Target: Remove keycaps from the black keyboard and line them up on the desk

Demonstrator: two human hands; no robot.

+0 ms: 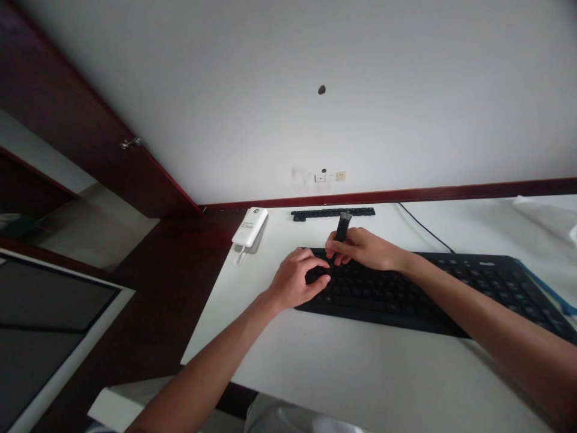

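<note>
A black keyboard (383, 294) lies on the white desk. My right hand (360, 246) is closed around a slim black tool (342, 228) with a greyish, see-through top end. Its lower end points down at the keyboard's upper left keys; the tip is hidden by my fingers. My left hand (297, 279) rests over the keyboard's left end, thumb and forefinger apart beside the tool's tip, with nothing visible between them. Behind the keyboard, a row of small black pieces (333, 212) that look like loose keycaps lies along the desk's back edge.
A white power bank (250, 228) with a short loop of cable lies at the desk's (315, 349) left. The keyboard's black cord (426, 228) runs to the back edge. White paper or cloth (547, 219) and a blue-edged item (547, 288) lie at right. A dark red door (90, 114) stands left.
</note>
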